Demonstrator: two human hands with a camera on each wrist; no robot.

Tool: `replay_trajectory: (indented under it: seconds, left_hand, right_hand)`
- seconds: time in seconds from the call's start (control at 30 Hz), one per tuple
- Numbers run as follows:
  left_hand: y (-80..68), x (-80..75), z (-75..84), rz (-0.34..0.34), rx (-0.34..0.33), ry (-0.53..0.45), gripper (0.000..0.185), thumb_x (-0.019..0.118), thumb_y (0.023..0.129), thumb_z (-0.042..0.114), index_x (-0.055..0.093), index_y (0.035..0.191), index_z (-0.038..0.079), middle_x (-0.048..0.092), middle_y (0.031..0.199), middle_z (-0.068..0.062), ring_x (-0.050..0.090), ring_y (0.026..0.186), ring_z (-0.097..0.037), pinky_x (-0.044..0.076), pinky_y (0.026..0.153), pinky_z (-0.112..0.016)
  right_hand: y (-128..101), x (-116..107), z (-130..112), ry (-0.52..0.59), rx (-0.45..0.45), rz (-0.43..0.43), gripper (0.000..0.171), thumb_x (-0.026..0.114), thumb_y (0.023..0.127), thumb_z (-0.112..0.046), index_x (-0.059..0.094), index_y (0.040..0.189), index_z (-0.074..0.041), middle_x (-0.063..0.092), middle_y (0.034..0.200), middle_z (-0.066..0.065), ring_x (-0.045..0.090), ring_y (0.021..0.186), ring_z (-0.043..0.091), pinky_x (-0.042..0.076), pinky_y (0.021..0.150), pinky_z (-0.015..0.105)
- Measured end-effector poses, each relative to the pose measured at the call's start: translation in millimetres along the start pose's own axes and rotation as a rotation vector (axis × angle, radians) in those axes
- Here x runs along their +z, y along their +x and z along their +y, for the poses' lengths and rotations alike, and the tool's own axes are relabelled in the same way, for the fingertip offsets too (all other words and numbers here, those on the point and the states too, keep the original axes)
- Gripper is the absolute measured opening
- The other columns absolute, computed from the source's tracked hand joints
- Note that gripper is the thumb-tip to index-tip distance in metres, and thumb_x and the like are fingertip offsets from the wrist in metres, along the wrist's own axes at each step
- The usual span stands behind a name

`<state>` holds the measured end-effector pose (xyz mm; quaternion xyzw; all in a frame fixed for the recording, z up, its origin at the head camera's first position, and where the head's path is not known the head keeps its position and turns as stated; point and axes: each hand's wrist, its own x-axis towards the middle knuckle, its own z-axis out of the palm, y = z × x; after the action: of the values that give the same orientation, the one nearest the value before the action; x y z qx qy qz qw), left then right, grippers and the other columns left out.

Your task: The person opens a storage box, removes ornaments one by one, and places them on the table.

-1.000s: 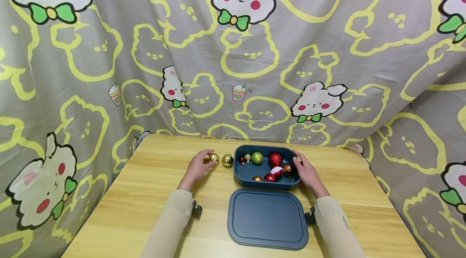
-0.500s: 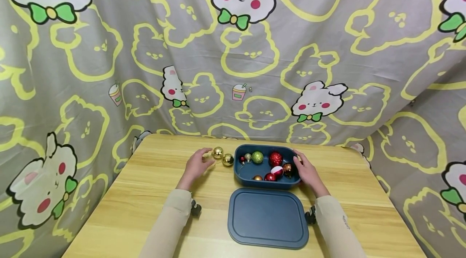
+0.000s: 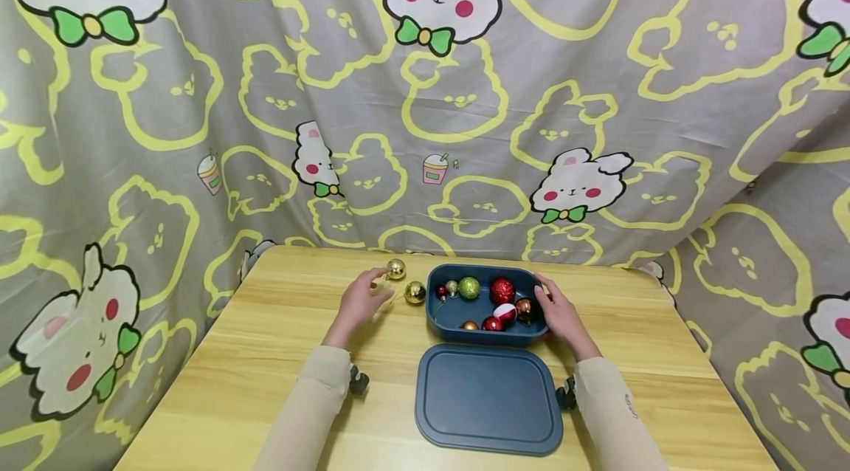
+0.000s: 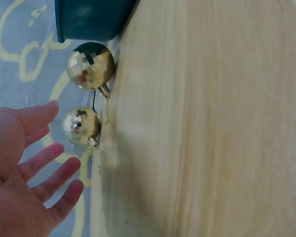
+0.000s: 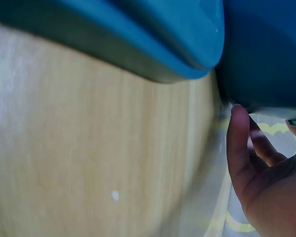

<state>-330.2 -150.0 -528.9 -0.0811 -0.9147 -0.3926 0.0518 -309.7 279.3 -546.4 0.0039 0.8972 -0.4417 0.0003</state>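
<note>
My left hand (image 3: 361, 304), fingers loosely spread, holds nothing and hovers beside two shiny gold Christmas baubles. The farther bauble (image 3: 396, 269) lies just beyond the fingertips; the nearer bauble (image 3: 415, 292) sits between the hand and a dark blue box (image 3: 488, 338). In the left wrist view, a gap separates the palm (image 4: 19, 197) from both faceted baubles. My right hand (image 3: 563, 314) holds the right end of the box, its digits at the rim and against the outer wall. Inside are several baubles, including a green glitter one (image 3: 469, 288) and a red glitter one (image 3: 502, 291).
A flat blue lid (image 3: 489, 399) lies on the wooden table (image 3: 219, 382) in front of the box. Behind the table hangs a patterned curtain (image 3: 372, 109). Dark wrist devices (image 3: 358, 381) sit at both cuffs.
The farther gold bauble has left my left hand and moved away toward the table's back edge. The left fingers have loosened. My right hand and the box have stayed put.
</note>
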Motion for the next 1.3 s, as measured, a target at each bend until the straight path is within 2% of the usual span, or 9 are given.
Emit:
replay_trajectory:
  seconds: [0.17,0.37,0.5,0.67,0.83,0.97,1.1,1.3]
  left_hand:
    - [2.3,0.8,12.7,0.031,0.064,0.013,0.053,0.075,0.097,0.021,0.058,0.146,0.010,0.061,0.144,-0.016,0.062,0.123,-0.041,0.053,0.099,-0.059]
    - [3.2,7.0,44.9,0.035,0.154,-0.006,0.052,0.076,0.095,0.018,0.060,0.144,0.010,0.062,0.141,-0.018,0.062,0.122,-0.041,0.052,0.102,-0.057]
    - [4.5,19.8,69.5,0.013,0.221,-0.030,0.049,0.074,0.097,0.019,0.060,0.144,0.012,0.062,0.141,-0.015,0.064,0.120,-0.038,0.055,0.098,-0.054]
    - [8.7,45.1,93.6,-0.063,0.294,-0.049,0.049,0.072,0.099,0.020,0.059,0.145,0.012,0.061,0.143,-0.013,0.064,0.121,-0.036,0.055,0.100,-0.052]
    - [13.8,70.1,111.2,-0.133,0.315,-0.071,0.048,0.072,0.099,0.019,0.060,0.145,0.012,0.060,0.145,-0.011,0.065,0.121,-0.035,0.055,0.101,-0.049]
    - [16.4,86.9,121.3,-0.179,0.302,-0.067,0.049,0.070,0.101,0.022,0.058,0.148,0.014,0.059,0.147,-0.008,0.064,0.123,-0.032,0.055,0.101,-0.047]
    - [19.3,99.2,129.2,-0.211,0.276,-0.024,0.050,0.069,0.101,0.028,0.057,0.148,0.019,0.060,0.146,-0.004,0.064,0.123,-0.027,0.056,0.099,-0.043]
    - [26.7,114.3,136.4,-0.236,0.280,0.012,0.049,0.068,0.102,0.031,0.057,0.148,0.020,0.061,0.145,-0.003,0.064,0.123,-0.026,0.056,0.099,-0.040]
  right_hand:
    - [1,1,2,0.000,-0.012,0.010,0.058,0.031,0.113,-0.049,0.033,0.163,-0.020,0.051,0.148,0.031,0.052,0.132,0.048,0.046,0.106,0.059]
    - [1,0,3,-0.003,0.001,-0.009,0.059,0.030,0.113,-0.049,0.029,0.164,-0.022,0.043,0.156,0.029,0.044,0.140,0.049,0.033,0.118,0.066]
    - [0,-1,3,0.001,0.008,-0.010,0.058,0.031,0.113,-0.049,0.029,0.164,-0.022,0.043,0.157,0.029,0.043,0.141,0.050,0.033,0.119,0.066]
    - [2,-1,4,0.006,0.013,-0.002,0.057,0.031,0.113,-0.049,0.031,0.163,-0.023,0.046,0.154,0.029,0.047,0.139,0.048,0.037,0.116,0.064]
    - [1,0,4,-0.001,0.012,-0.004,0.059,0.031,0.112,-0.051,0.031,0.164,-0.023,0.046,0.155,0.029,0.047,0.139,0.048,0.037,0.116,0.064]
    - [0,-1,3,-0.001,0.012,0.002,0.058,0.031,0.112,-0.051,0.032,0.163,-0.023,0.047,0.154,0.029,0.047,0.139,0.048,0.036,0.116,0.064]
    - [0,-1,2,0.008,0.008,0.004,0.058,0.032,0.112,-0.050,0.032,0.163,-0.023,0.048,0.153,0.029,0.048,0.139,0.048,0.036,0.117,0.064]
    - [-1,1,-1,0.010,0.004,0.006,0.057,0.032,0.113,-0.048,0.032,0.163,-0.021,0.047,0.154,0.029,0.048,0.138,0.049,0.037,0.115,0.064]
